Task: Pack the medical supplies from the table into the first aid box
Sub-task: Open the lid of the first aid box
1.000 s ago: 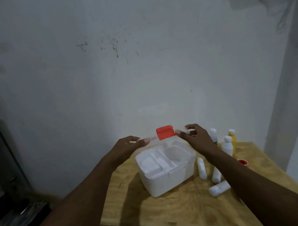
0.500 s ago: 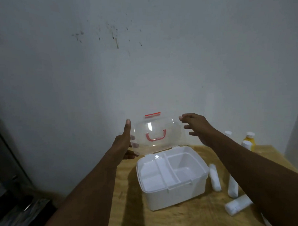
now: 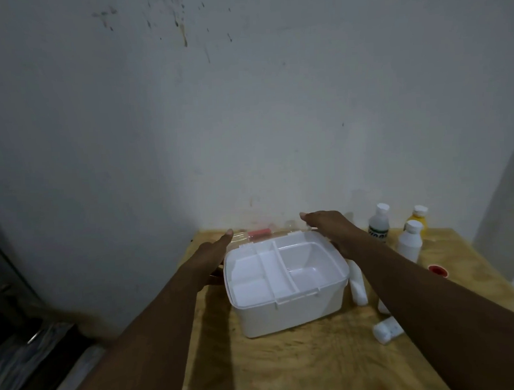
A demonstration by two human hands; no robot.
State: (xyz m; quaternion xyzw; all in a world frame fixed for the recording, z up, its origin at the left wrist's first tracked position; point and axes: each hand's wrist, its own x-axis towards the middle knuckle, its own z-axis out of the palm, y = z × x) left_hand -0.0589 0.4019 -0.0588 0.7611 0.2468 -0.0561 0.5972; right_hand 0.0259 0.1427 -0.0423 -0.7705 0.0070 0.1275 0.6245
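Box (image 3: 286, 293) unlabelled; green print on bottle (image 3: 378, 224) unreadable.

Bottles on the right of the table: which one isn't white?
The yellow bottle, standing farthest back right near the wall with a white cap. The other standing bottles beside it and those lying near the first aid box are white.

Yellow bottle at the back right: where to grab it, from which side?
Grip the yellow bottle by its white cap and neck, coming from above. It stands upright by the wall, and a white bottle stands right in front, hiding most of its body, so a front approach is blocked. Both hands are at the box.
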